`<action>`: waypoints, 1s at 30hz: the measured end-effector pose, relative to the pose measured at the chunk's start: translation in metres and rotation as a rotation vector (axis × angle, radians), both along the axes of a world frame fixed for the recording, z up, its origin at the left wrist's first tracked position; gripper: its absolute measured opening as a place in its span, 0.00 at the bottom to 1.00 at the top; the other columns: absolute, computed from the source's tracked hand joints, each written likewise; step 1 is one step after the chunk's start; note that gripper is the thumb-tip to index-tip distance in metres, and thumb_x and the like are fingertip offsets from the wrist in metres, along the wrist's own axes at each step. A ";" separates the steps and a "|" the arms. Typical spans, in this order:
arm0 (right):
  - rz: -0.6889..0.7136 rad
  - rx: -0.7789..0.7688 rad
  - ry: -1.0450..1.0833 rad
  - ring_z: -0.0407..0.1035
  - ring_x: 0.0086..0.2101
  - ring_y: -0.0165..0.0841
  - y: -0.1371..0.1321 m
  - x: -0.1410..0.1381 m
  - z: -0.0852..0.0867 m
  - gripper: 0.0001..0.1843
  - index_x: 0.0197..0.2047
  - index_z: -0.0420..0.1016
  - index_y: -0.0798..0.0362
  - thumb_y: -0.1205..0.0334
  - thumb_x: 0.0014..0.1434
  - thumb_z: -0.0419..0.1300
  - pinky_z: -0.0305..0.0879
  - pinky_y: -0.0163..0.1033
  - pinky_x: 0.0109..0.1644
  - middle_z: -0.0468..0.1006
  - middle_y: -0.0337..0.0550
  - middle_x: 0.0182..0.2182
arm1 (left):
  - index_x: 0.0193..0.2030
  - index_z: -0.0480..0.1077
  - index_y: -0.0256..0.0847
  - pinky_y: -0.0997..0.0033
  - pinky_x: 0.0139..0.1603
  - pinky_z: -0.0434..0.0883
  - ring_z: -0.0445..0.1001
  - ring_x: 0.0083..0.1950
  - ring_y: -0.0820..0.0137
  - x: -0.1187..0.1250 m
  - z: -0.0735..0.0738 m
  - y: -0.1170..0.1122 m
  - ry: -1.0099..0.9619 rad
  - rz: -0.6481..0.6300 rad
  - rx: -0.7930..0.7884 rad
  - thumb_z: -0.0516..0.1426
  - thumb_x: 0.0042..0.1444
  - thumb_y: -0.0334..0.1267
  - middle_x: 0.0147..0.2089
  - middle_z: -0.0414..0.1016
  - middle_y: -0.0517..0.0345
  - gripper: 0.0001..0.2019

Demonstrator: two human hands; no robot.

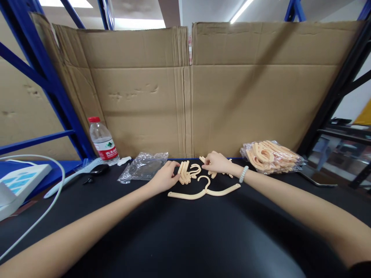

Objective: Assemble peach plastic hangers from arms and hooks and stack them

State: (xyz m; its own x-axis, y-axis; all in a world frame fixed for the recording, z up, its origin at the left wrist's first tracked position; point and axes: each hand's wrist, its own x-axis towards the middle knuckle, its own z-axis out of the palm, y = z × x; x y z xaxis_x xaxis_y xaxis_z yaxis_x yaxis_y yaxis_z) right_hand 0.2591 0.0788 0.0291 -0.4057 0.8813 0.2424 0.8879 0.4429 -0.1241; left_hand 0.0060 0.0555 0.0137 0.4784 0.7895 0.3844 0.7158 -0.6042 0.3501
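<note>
A beige folding clothes hanger (189,196) lies spread on the black table, its hook pointing away from me. Behind it is a small stack of folded beige hangers (184,172). My left hand (165,177) rests at the stack's left side, thumb and fingers apart and close to its ends. To the right, my right hand (216,162) is over more beige hangers (227,175), partly covering them. Its fingers are curled together at a hanger end, and the fingertips are partly hidden. A pale beaded bracelet (244,174) circles the right wrist.
At the right back lies a clear bag of beige hangers (271,156), near a flat dark device (317,179). An opened plastic bag (143,166), water bottle (104,142) and black mouse-like object (99,169) stand left. Cardboard (139,96) walls the back; a white cable (59,193) loops left.
</note>
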 end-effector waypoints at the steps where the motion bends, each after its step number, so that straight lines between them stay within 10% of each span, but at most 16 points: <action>1: -0.036 -0.023 -0.025 0.71 0.42 0.42 0.002 -0.007 -0.001 0.18 0.29 0.78 0.56 0.51 0.61 0.59 0.65 0.48 0.48 0.79 0.47 0.31 | 0.46 0.69 0.34 0.63 0.37 0.75 0.76 0.34 0.68 0.002 0.000 0.007 0.028 0.022 -0.024 0.56 0.58 0.35 0.45 0.73 0.48 0.11; 10: -0.266 -0.220 0.034 0.71 0.45 0.38 0.014 -0.033 -0.007 0.14 0.48 0.72 0.57 0.57 0.64 0.59 0.69 0.49 0.49 0.74 0.47 0.47 | 0.54 0.67 0.37 0.56 0.47 0.74 0.74 0.48 0.63 0.023 0.007 0.026 0.227 0.190 -0.200 0.56 0.63 0.40 0.53 0.71 0.49 0.15; 23: -0.173 -0.397 0.914 0.71 0.30 0.28 0.007 -0.008 0.022 0.12 0.45 0.71 0.58 0.57 0.67 0.56 0.71 0.36 0.32 0.75 0.42 0.36 | 0.54 0.67 0.37 0.56 0.48 0.74 0.74 0.49 0.62 0.032 0.011 0.038 0.300 0.292 -0.236 0.56 0.63 0.41 0.53 0.71 0.49 0.15; 30: -0.090 -0.521 1.249 0.71 0.17 0.26 -0.038 0.004 0.021 0.10 0.35 0.59 0.52 0.59 0.69 0.47 0.53 0.24 0.14 0.73 0.37 0.23 | 0.55 0.67 0.37 0.55 0.48 0.74 0.73 0.49 0.62 0.032 0.017 0.044 0.354 0.302 -0.271 0.56 0.63 0.40 0.54 0.70 0.49 0.16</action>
State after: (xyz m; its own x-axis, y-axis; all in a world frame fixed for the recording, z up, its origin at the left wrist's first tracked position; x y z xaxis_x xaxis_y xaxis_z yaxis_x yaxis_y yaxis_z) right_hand 0.2626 0.0407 0.0504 -0.0987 0.9945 0.0360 0.0834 0.0443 -0.9955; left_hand 0.0383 0.0993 0.0303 0.2781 0.9606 0.0043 0.9463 -0.2747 0.1706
